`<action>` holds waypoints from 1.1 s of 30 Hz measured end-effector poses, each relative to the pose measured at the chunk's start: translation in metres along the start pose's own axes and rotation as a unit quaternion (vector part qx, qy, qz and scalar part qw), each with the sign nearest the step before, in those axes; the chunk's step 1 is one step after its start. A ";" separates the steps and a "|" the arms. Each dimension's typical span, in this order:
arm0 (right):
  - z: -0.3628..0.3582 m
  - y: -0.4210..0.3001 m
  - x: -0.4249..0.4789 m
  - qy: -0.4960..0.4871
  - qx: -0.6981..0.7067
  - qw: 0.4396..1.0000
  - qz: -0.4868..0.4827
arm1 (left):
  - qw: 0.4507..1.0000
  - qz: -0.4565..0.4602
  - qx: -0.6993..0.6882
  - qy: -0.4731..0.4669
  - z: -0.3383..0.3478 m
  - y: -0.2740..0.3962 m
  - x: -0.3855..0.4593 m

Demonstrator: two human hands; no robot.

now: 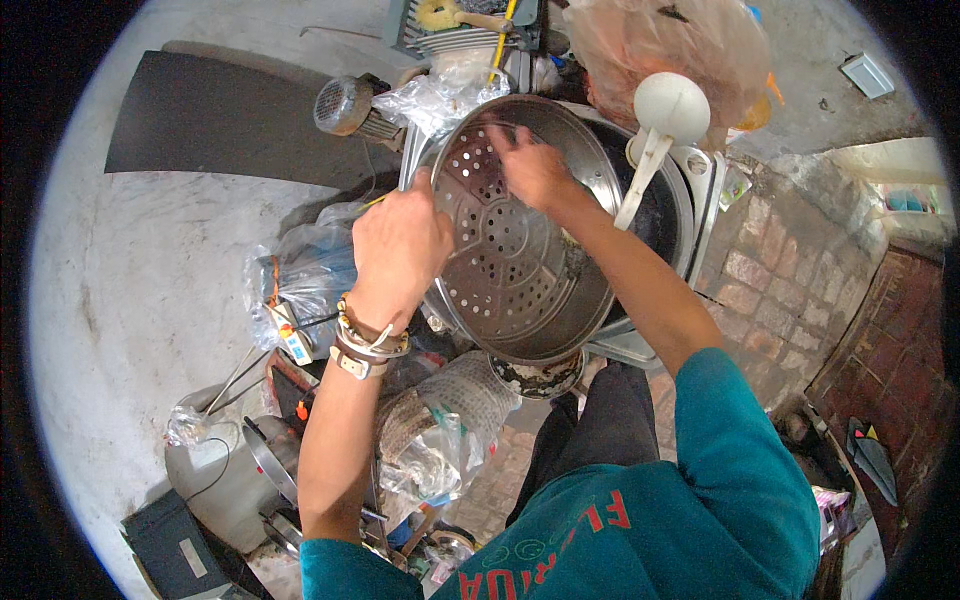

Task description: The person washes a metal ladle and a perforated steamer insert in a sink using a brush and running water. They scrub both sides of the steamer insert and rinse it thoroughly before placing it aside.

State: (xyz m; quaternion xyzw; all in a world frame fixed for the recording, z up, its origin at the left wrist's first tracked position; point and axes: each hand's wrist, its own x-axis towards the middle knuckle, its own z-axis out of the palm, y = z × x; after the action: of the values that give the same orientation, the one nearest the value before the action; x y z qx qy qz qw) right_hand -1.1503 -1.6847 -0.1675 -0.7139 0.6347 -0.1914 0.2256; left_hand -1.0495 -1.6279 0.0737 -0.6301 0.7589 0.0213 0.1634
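Observation:
A round metal steamer tray with punched holes (pixel 517 285) is tilted over a large metal basin (pixel 686 217). My left hand (pixel 405 244), with bracelets and a strap at the wrist, grips the tray's left rim. Inside the tray, my right hand (pixel 532 165) is at the upper part of its perforated bottom, fingers extended and slightly blurred. Whether it holds anything cannot be made out. A white plastic ladle (pixel 671 112) lies across the basin's right side, its handle passing down by my right forearm.
A dish rack (pixel 457 37) with plates stands at the top, beside a large plastic bag (pixel 675 37). An electric motor (pixel 349 109) sits at upper left. Bagged items (pixel 322 255) and a power strip (pixel 292 337) lie left, a woven sack (pixel 450 405) below.

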 end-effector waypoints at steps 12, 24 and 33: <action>-0.042 -0.005 -0.010 -0.102 0.090 0.989 -0.059 | 1.000 -0.015 -0.002 -0.005 0.004 -0.006 -0.002; -0.016 0.062 -0.069 -0.276 -0.056 0.959 0.042 | 1.000 -0.021 -0.021 -0.009 0.001 -0.004 -0.005; -0.080 0.060 -0.160 -0.264 0.002 0.960 0.095 | 0.999 -0.032 0.004 -0.003 -0.005 -0.006 -0.010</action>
State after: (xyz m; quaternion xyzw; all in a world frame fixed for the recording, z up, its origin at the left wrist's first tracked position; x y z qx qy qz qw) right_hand -1.2639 -1.5381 -0.1333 -0.6747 0.6174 0.0254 0.4036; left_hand -1.0431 -1.6206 0.0822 -0.6535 0.7377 0.0145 0.1691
